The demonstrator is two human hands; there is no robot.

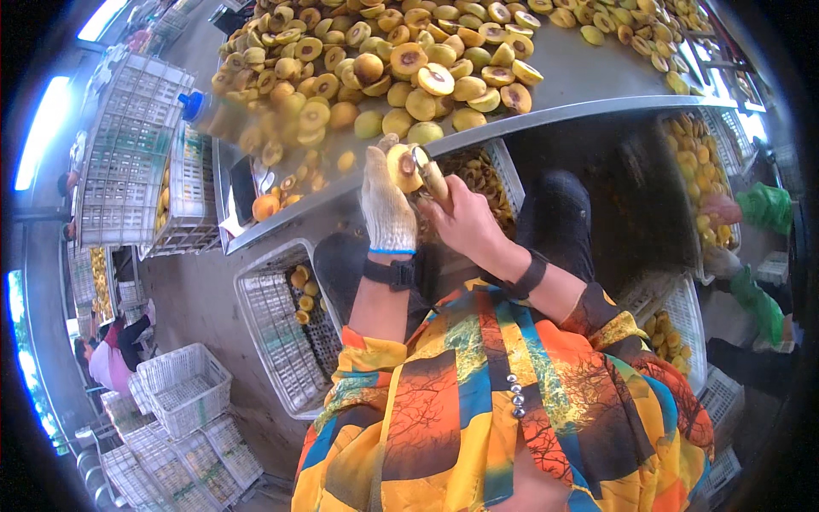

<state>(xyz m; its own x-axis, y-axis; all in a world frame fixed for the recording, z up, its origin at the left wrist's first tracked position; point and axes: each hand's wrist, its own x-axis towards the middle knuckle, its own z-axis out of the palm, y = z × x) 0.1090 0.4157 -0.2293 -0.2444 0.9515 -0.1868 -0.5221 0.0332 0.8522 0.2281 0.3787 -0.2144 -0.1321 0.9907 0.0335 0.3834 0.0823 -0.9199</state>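
Note:
My left hand (388,205), in a whitish knitted glove, is closed around a yellow peach half (403,168) with its brown centre facing up. Bare and wrapped round a wooden handle, my right hand (472,220) grips a pitting knife (433,179). Its curved metal loop touches or nearly touches the cut face of the half. Both hands are at the near edge of a metal table (589,81), where many halved peaches (409,58) are heaped. Under the hands, a crate (509,171) holds brownish pieces, partly hidden by my right arm.
A white crate (271,320) with a few peach halves stands by my left leg. Stacked crates (128,145) rise at the left, beside a blue-capped bottle (194,107). Further crates (183,380) stand lower left. A co-worker's green sleeve (763,209) reaches over a fruit-filled crate at the right.

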